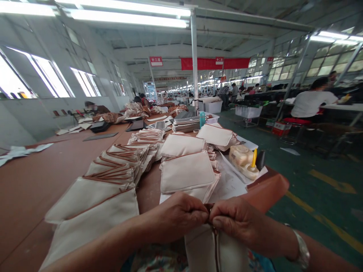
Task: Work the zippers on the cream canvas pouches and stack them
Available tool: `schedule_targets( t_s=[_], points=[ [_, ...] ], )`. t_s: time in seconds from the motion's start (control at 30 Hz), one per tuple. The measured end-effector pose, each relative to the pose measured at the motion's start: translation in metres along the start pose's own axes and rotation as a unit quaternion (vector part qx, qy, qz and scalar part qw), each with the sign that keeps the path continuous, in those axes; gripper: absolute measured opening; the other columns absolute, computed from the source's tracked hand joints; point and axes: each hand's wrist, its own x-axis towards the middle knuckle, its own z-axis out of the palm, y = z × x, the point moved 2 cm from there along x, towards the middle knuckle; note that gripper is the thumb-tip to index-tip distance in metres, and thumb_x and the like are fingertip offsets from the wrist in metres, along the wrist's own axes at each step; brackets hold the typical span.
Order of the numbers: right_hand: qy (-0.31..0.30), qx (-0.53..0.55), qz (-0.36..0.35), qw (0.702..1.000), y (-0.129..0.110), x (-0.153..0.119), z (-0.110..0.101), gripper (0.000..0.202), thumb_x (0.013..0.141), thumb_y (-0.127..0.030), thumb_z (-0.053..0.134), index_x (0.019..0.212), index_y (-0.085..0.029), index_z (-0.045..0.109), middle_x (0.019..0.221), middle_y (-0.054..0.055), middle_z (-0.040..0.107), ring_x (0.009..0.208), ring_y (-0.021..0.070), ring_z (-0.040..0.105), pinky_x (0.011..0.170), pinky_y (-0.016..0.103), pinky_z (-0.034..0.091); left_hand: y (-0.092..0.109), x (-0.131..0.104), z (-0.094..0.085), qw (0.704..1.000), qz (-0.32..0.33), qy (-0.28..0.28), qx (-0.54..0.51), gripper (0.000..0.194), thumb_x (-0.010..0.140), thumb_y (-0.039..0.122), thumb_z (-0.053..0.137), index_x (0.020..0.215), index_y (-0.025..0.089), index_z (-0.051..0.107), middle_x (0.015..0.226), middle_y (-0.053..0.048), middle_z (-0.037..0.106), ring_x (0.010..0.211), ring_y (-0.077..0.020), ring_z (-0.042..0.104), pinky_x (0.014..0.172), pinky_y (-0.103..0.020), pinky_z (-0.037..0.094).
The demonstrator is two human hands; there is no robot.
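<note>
Head view, two hands, fingers of both pinched closed on one cream brown-edged piece, one yellow-nozzled bottle.

Cream panels with brown edging fill the centre, beside a yellow nozzle and reddish-brown tabletop.
</note>
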Motion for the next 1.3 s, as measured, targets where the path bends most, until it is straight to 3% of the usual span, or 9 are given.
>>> schedule_targets(
  t_s=[0.17, 0.33, 0.53, 0.77, 0.87, 1.03, 1.17, 1.23, 1.3],
  points=[
    [-0.013, -0.034, -0.002, 0.999, -0.002, 0.001, -0.004, 0.021, 0.097, -0.029, 0.05, 0.088, -0.014, 0.062, 0.08, 0.001, 0.061, 0.071, 0.0126, 0.05, 0.064, 0.02, 0.039, -0.017, 0.008, 0.002, 0.996, -0.067, 0.002, -0.062, 0.025, 0.078, 0.028, 0.056, 0.077, 0.009, 0.072, 0.058, 0.005, 0.035, 0.054, -0.0082, 0.024, 0.046, -0.021, 0.02],
    [-0.013, -0.066, -0.001, 0.998, -0.001, 0.004, -0.002, 0.018, 0.095, -0.027, 0.051, 0.087, -0.015, 0.06, 0.079, 0.0, 0.06, 0.07, 0.0124, 0.049, 0.062, 0.021, 0.038, -0.013, 0.013, 0.008, 0.989, -0.127, 0.027, -0.066, 0.024, 0.068, 0.026, 0.056, 0.074, 0.009, 0.072, 0.054, 0.004, 0.038, 0.05, -0.0079, 0.027, 0.043, -0.021, 0.019],
    [0.011, 0.0, 0.011, 1.0, 0.007, 0.0, -0.001, 0.033, 0.096, -0.043, 0.049, 0.083, -0.014, 0.057, 0.072, -0.002, 0.048, 0.065, 0.0115, 0.039, 0.056, 0.022, 0.031, -0.013, 0.014, 0.022, 0.976, -0.098, 0.12, -0.15, 0.015, 0.061, 0.02, 0.054, 0.066, 0.01, 0.065, 0.056, 0.002, 0.046, 0.052, -0.0083, 0.032, 0.044, -0.019, 0.022],
    [0.001, 0.118, -0.004, 0.993, 0.008, -0.004, -0.005, 0.038, 0.092, -0.049, 0.057, 0.083, -0.012, 0.062, 0.07, -0.002, 0.044, 0.063, 0.0106, 0.034, 0.055, 0.023, 0.025, -0.018, 0.009, 0.03, 0.945, -0.055, 0.137, -0.292, 0.013, 0.063, 0.023, 0.059, 0.069, 0.012, 0.062, 0.056, 0.002, 0.048, 0.049, -0.0081, 0.032, 0.046, -0.021, 0.022],
    [0.025, 0.135, -0.033, 0.99, 0.01, -0.003, -0.003, 0.038, 0.09, -0.049, 0.059, 0.077, -0.014, 0.059, 0.067, -0.003, 0.043, 0.061, 0.0106, 0.033, 0.055, 0.024, 0.026, -0.021, 0.007, 0.027, 0.923, -0.007, 0.095, -0.373, 0.024, 0.068, 0.034, 0.069, 0.071, 0.012, 0.06, 0.059, 0.001, 0.048, 0.051, -0.0083, 0.033, 0.05, -0.021, 0.024],
    [0.028, 0.049, -0.039, 0.998, 0.008, -0.001, -0.011, 0.037, 0.094, -0.047, 0.054, 0.08, -0.014, 0.063, 0.069, -0.002, 0.048, 0.063, 0.0116, 0.04, 0.058, 0.024, 0.033, -0.025, -0.005, 0.008, 0.938, 0.039, -0.001, -0.344, 0.031, 0.076, 0.039, 0.076, 0.085, 0.01, 0.066, 0.076, -0.002, 0.056, 0.068, -0.011, 0.043, 0.062, -0.02, 0.032],
    [0.061, -0.041, -0.028, 0.997, -0.017, -0.007, -0.029, 0.037, 0.098, -0.046, 0.046, 0.111, -0.018, 0.067, 0.102, 0.007, 0.064, 0.094, 0.0204, 0.057, 0.084, 0.03, 0.045, -0.011, -0.014, 0.0, 0.939, 0.086, 0.035, -0.332, 0.024, 0.081, 0.034, 0.074, 0.089, 0.012, 0.067, 0.079, -0.001, 0.058, 0.072, -0.0112, 0.048, 0.067, -0.02, 0.035],
    [0.105, -0.037, 0.027, 0.993, -0.025, -0.012, -0.034, 0.048, 0.098, -0.05, 0.043, 0.137, -0.023, 0.052, 0.131, 0.011, 0.056, 0.119, 0.0256, 0.052, 0.1, 0.037, 0.042, -0.004, -0.017, 0.0, 0.944, 0.1, 0.084, -0.304, 0.024, 0.084, 0.036, 0.071, 0.091, 0.013, 0.068, 0.083, -0.003, 0.06, 0.076, -0.0133, 0.052, 0.069, -0.021, 0.038],
    [0.094, 0.012, 0.059, 0.994, -0.027, -0.012, -0.027, 0.065, 0.092, -0.058, 0.051, 0.146, -0.023, 0.042, 0.137, 0.013, 0.055, 0.123, 0.0299, 0.052, 0.1, 0.04, 0.044, 0.0, -0.019, -0.001, 0.953, 0.102, 0.156, -0.239, 0.023, 0.087, 0.037, 0.067, 0.092, 0.014, 0.069, 0.086, -0.005, 0.062, 0.078, -0.0154, 0.055, 0.069, -0.022, 0.042]
  ],
)
